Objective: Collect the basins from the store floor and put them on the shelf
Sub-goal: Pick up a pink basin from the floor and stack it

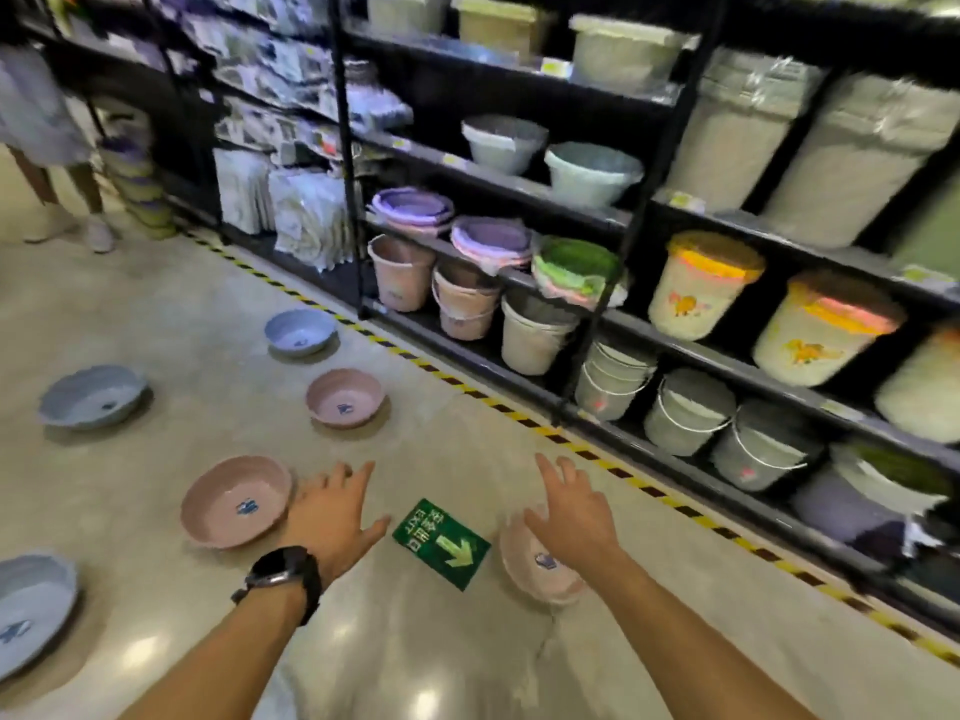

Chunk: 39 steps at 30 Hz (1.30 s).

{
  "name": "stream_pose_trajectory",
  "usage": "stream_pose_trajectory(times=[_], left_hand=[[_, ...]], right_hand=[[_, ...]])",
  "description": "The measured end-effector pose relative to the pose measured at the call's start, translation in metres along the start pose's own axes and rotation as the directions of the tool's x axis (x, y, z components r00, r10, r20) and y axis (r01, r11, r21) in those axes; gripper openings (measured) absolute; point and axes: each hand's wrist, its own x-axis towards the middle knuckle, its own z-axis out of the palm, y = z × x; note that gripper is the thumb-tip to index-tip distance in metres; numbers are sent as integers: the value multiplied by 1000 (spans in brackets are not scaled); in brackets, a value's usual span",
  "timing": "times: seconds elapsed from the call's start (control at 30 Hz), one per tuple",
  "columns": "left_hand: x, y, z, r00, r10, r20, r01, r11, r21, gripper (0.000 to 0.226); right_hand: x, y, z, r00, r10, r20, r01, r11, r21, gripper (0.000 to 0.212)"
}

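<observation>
Several plastic basins lie on the shiny store floor. A pink basin [236, 501] sits just left of my left hand [332, 511], which is open with fingers spread and wears a black watch. Another pink basin [540, 561] lies under my right hand [569, 511], also open, hovering above its rim. Farther off are a third pink basin [345, 397], a blue basin [300, 332] near the shelf, a blue basin [93, 394] to the left and a blue basin [31, 610] at the lower left edge. The black shelf unit [597, 324] stands on the right.
The shelves hold stacked purple and green basins [491, 239], pails and lidded bins. Yellow-black tape [509, 413] runs along the shelf base. A green exit arrow sticker [441, 543] is on the floor between my hands. Another person's legs [78, 200] stand at the far left.
</observation>
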Motion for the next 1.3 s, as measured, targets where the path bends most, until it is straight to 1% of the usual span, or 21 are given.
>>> stream_pose_trajectory(times=[0.1,0.23,0.37,0.47,0.6,0.73,0.87,0.93,1.0,1.07,1.13,1.2,1.3], left_hand=[[7,70,-5,995,97,-10,-97,994,44,80],[21,154,-1,989,150,1,-150,986,70,78],[42,221,15,983,185,-10,-183,979,93,75],[55,256,29,982,187,34,-190,976,106,74],[95,287,44,976,199,89,-209,970,126,74],[161,305,68,969,205,140,-225,963,146,74],[244,316,122,953,225,204,-246,966,84,72],[283,318,162,954,202,223,-211,977,17,68],[320,318,211,966,156,208,-147,987,-59,67],[353,315,271,970,120,212,-99,989,-107,67],[376,304,342,960,96,263,-76,993,-85,68],[394,287,421,951,93,296,-72,994,-79,72],[411,260,531,947,33,320,-17,998,-54,76]], right_hand=[[-32,77,-6,993,120,-15,-119,991,64,74],[-54,170,-4,957,288,-34,-281,950,137,77],[-57,246,2,923,384,11,-382,914,138,75],[-51,281,9,919,394,36,-394,907,149,74],[-13,312,18,915,397,69,-403,904,144,73],[40,332,32,913,396,103,-408,900,154,73],[111,356,65,905,407,122,-423,888,179,71],[150,370,95,884,442,149,-466,850,244,68],[189,389,138,870,470,151,-493,813,309,66],[226,408,194,874,455,174,-487,815,313,64],[255,425,264,874,422,241,-479,833,276,63],[282,442,346,888,387,250,-447,855,264,64],[323,460,464,888,352,295,-422,879,221,64]])
